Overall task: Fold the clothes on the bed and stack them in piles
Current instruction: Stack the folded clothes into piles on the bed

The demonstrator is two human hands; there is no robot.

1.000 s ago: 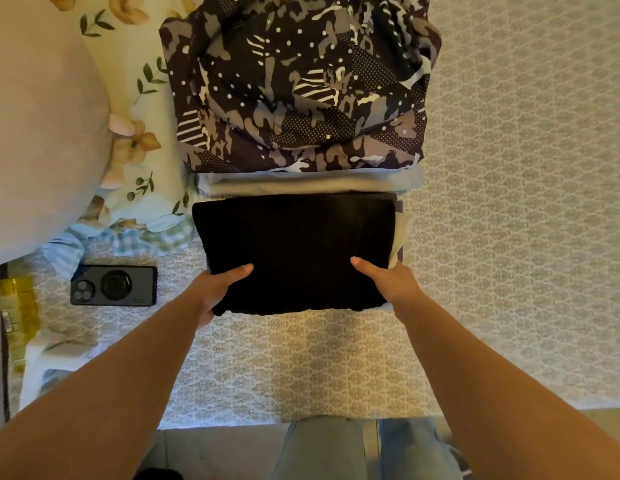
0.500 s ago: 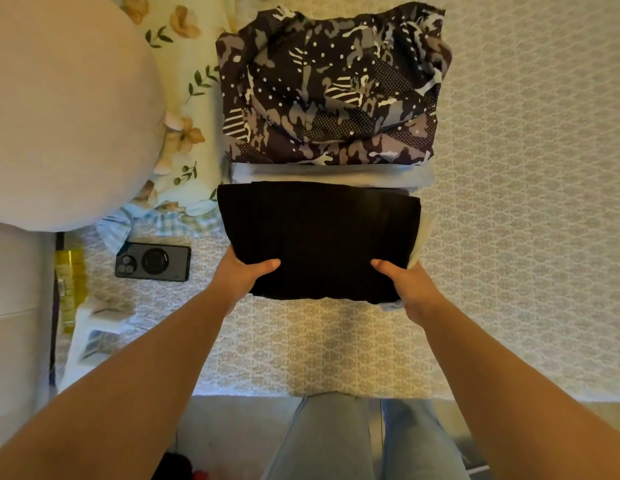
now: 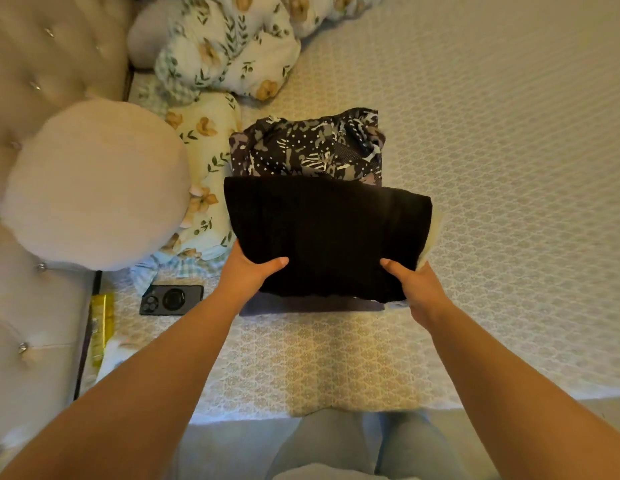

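- Both hands grasp the folded black garment (image 3: 327, 237) by its near corners: left hand (image 3: 247, 277) and right hand (image 3: 417, 294), thumbs on top.
- Left of it: round cushion (image 3: 93, 185), floral pillow (image 3: 204, 174), phone (image 3: 171, 299) on the bed (image 3: 509, 168).
- Patterned folded garment (image 3: 308, 150) lies just beyond, partly covered.
- A grey folded piece (image 3: 312, 305) peeks out beneath the black garment's near edge.

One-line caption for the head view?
Both hands grip a folded black garment beside a patterned folded pile.
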